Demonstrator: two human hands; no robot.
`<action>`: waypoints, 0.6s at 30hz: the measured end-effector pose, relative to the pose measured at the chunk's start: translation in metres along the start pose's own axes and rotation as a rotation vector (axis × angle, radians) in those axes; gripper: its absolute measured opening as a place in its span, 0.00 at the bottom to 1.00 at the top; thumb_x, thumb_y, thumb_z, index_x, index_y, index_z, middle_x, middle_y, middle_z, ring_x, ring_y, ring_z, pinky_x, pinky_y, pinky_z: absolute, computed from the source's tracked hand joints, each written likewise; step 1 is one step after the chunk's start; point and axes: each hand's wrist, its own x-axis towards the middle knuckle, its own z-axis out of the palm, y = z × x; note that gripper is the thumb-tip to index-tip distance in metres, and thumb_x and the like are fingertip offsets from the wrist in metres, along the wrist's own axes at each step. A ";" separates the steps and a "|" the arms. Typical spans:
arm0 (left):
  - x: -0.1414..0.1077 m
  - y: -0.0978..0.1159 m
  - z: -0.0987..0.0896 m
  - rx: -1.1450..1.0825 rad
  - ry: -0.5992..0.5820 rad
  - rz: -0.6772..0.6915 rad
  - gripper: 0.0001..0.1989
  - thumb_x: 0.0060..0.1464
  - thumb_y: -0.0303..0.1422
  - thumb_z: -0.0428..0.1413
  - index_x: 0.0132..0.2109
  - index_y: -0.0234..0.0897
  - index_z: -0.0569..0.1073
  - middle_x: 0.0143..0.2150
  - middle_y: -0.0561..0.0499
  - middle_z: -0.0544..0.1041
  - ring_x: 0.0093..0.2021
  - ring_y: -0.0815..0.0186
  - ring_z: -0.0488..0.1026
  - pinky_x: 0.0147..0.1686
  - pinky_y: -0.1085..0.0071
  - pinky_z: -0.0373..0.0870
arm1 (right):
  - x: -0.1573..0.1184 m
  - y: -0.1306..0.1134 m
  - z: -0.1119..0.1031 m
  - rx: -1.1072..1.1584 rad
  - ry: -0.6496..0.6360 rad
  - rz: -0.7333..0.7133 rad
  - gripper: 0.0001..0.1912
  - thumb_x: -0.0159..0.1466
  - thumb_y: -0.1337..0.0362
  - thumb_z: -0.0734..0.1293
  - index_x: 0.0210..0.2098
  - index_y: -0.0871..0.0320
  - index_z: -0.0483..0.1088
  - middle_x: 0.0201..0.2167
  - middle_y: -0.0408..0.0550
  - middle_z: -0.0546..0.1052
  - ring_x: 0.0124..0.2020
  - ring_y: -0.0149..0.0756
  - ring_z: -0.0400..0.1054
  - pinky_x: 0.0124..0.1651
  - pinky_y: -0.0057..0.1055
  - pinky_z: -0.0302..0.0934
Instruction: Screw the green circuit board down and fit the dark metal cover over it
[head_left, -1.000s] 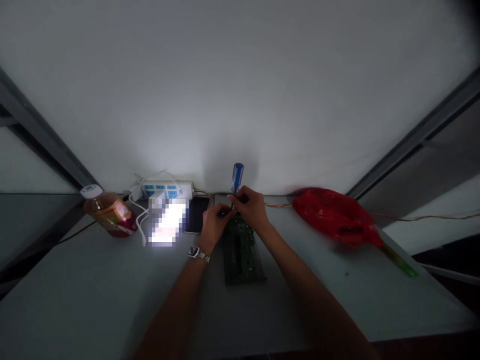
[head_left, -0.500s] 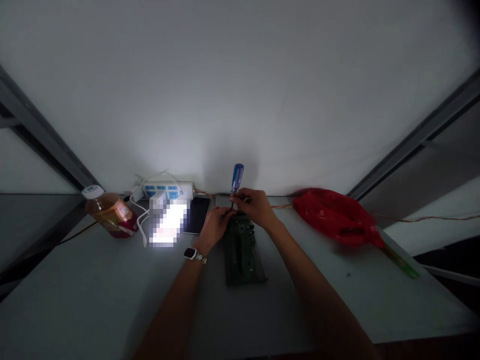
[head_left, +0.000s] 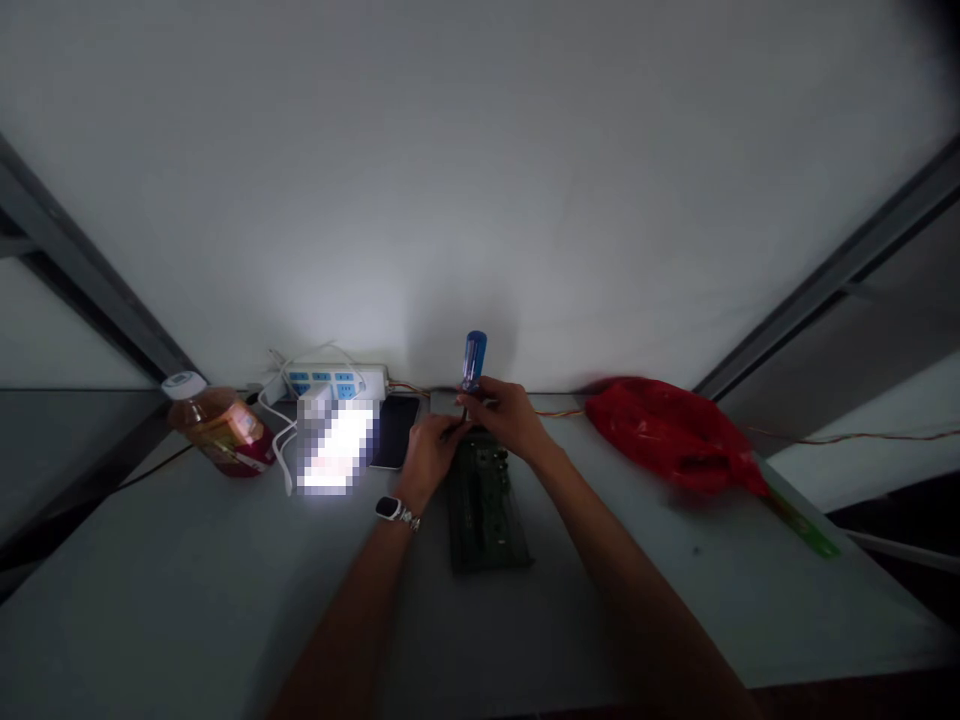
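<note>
A green circuit board (head_left: 487, 510) lies on the grey table, its far end under my hands. My right hand (head_left: 506, 412) is closed on a screwdriver (head_left: 474, 360) with a blue handle, which stands nearly upright, tip down, over the board's far edge. Beside the shaft, my left hand (head_left: 429, 450) has its fingers pressed together at the board's far left corner. What those fingers pinch is too small and dark to make out. The screwdriver's tip is hidden between the hands.
Left of my hands are a dark phone (head_left: 395, 435), a brightly lit blurred device (head_left: 337, 450), a white power strip (head_left: 375, 380) with cables and a drink bottle (head_left: 225, 430). A red plastic bag (head_left: 660, 430) lies right. A pale wall (head_left: 480, 180) rises behind.
The screwdriver handle has turned a little and sits slightly lower. My left wrist has shifted slightly to the right. My right hand has moved down a touch.
</note>
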 end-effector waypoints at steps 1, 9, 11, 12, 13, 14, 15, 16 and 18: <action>0.000 0.000 -0.001 0.006 -0.012 0.013 0.09 0.60 0.36 0.58 0.39 0.37 0.81 0.34 0.50 0.81 0.32 0.65 0.75 0.37 0.70 0.71 | 0.000 0.000 -0.001 -0.007 -0.007 0.006 0.10 0.62 0.56 0.67 0.31 0.57 0.72 0.26 0.42 0.77 0.25 0.32 0.70 0.29 0.26 0.62; 0.002 0.004 -0.007 -0.014 -0.138 0.079 0.10 0.63 0.31 0.54 0.42 0.38 0.81 0.35 0.49 0.80 0.36 0.64 0.76 0.38 0.70 0.70 | -0.001 -0.002 0.006 -0.073 0.168 0.026 0.14 0.59 0.56 0.70 0.24 0.57 0.68 0.18 0.39 0.71 0.21 0.30 0.66 0.25 0.26 0.57; 0.002 0.005 -0.007 -0.011 -0.156 0.063 0.10 0.63 0.31 0.54 0.42 0.38 0.81 0.36 0.49 0.80 0.36 0.64 0.76 0.38 0.70 0.69 | -0.001 -0.001 0.005 -0.019 0.162 0.037 0.14 0.59 0.55 0.70 0.25 0.57 0.68 0.19 0.39 0.71 0.21 0.29 0.65 0.25 0.25 0.58; 0.002 0.006 -0.008 -0.015 -0.163 0.056 0.10 0.63 0.31 0.54 0.42 0.38 0.81 0.36 0.49 0.80 0.37 0.63 0.76 0.38 0.70 0.69 | -0.001 -0.002 0.003 0.024 0.139 0.036 0.13 0.58 0.54 0.71 0.28 0.57 0.69 0.21 0.39 0.73 0.21 0.29 0.66 0.24 0.25 0.59; 0.002 0.007 -0.008 -0.021 -0.167 0.049 0.10 0.63 0.31 0.53 0.43 0.38 0.81 0.37 0.49 0.81 0.37 0.63 0.76 0.39 0.69 0.69 | 0.000 -0.002 0.001 0.079 0.106 0.033 0.13 0.58 0.54 0.72 0.31 0.57 0.70 0.24 0.40 0.75 0.23 0.30 0.67 0.24 0.25 0.60; 0.002 0.008 -0.009 -0.026 -0.173 0.044 0.11 0.63 0.31 0.53 0.43 0.38 0.81 0.37 0.49 0.81 0.38 0.63 0.76 0.39 0.69 0.69 | 0.000 -0.003 -0.003 0.146 0.061 0.034 0.14 0.57 0.54 0.72 0.36 0.56 0.71 0.28 0.42 0.76 0.25 0.31 0.69 0.24 0.25 0.62; 0.002 0.008 -0.009 -0.027 -0.179 0.043 0.11 0.64 0.31 0.53 0.43 0.39 0.81 0.37 0.50 0.81 0.38 0.63 0.76 0.39 0.69 0.69 | 0.001 -0.005 -0.006 0.223 0.009 0.038 0.16 0.57 0.54 0.72 0.40 0.55 0.71 0.32 0.43 0.78 0.27 0.32 0.70 0.25 0.25 0.64; 0.002 0.008 -0.010 -0.023 -0.182 0.044 0.11 0.64 0.31 0.52 0.43 0.39 0.81 0.37 0.50 0.81 0.38 0.63 0.75 0.39 0.69 0.69 | 0.002 -0.006 -0.010 0.302 -0.046 0.046 0.18 0.57 0.53 0.72 0.43 0.55 0.71 0.35 0.45 0.78 0.28 0.32 0.70 0.25 0.26 0.66; 0.002 0.008 -0.010 -0.011 -0.187 0.046 0.12 0.64 0.31 0.52 0.43 0.39 0.81 0.36 0.50 0.80 0.37 0.64 0.75 0.39 0.69 0.68 | 0.003 -0.008 -0.015 0.429 -0.137 0.064 0.18 0.58 0.52 0.71 0.44 0.55 0.72 0.36 0.46 0.78 0.28 0.32 0.70 0.24 0.27 0.68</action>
